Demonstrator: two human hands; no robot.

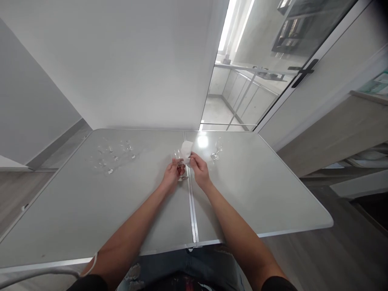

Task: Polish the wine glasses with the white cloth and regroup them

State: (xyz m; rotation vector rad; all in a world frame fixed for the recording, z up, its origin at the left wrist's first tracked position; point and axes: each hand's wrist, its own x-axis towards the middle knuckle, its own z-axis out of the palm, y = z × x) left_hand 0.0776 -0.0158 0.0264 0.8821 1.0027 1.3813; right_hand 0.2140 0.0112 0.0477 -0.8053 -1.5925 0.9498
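Observation:
My left hand [172, 173] is closed round the stem of a small clear stemmed glass [177, 154], whose foot shows just below the fingers. A white tissue or cloth [187, 148] is pinched in my right hand [199, 169], close against the glass's rim. Whether part of the cloth goes inside the bowl I cannot make out. Another stemmed glass [216, 150] stands upright on the table to the right of my hands. Over on the left, several more clear glasses [110, 155] are grouped together, their outlines faint against the pale surface.
The pale glossy table [248, 190] has a metal seam [191, 206] down its middle and stands against a white wall [145, 64]. Behind it on the right is a glass door [242, 89] with a black handle [304, 72]. A white cable [51, 273] runs along the near left edge.

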